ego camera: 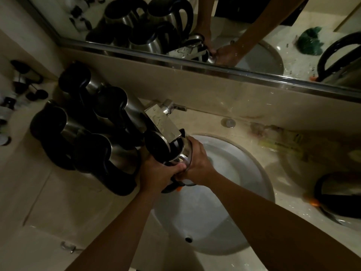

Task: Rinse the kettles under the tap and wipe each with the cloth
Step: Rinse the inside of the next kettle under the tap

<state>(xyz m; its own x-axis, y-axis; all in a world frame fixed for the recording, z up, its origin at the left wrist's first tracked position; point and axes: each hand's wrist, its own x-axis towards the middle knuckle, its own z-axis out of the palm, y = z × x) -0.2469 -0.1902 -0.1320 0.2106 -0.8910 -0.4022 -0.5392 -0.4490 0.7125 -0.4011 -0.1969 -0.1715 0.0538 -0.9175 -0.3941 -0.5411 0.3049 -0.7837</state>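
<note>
just left of the middle of the frame both hands hold one steel kettle [180, 153] under the square tap [166, 124], over the upper left edge of the basin [244, 169]. the left hand [156, 173] has its fingers [178, 167] curled round the black handle at the kettle's near side, and the right hand [197, 161] wraps the shiny wall from the right. the lid looks tipped open with the mouth right beneath the spout; whether water is running i cannot tell.

the kettle is stiff metal, and by my judgement it will be slick when wet and will grow heavy as it fills, so the handle is the sound place to carry it, with the other palm steadying the body, not the thin lid. its base probably holds electrics, so soaking there seems risky.

a cluster of waiting kettles [88, 137] crowds the table [58, 202] at the left, touching one another. another kettle [340, 196] sits at the right edge. the green cloth [309, 43] shows only in the mirror [244, 18], upper right.
</note>
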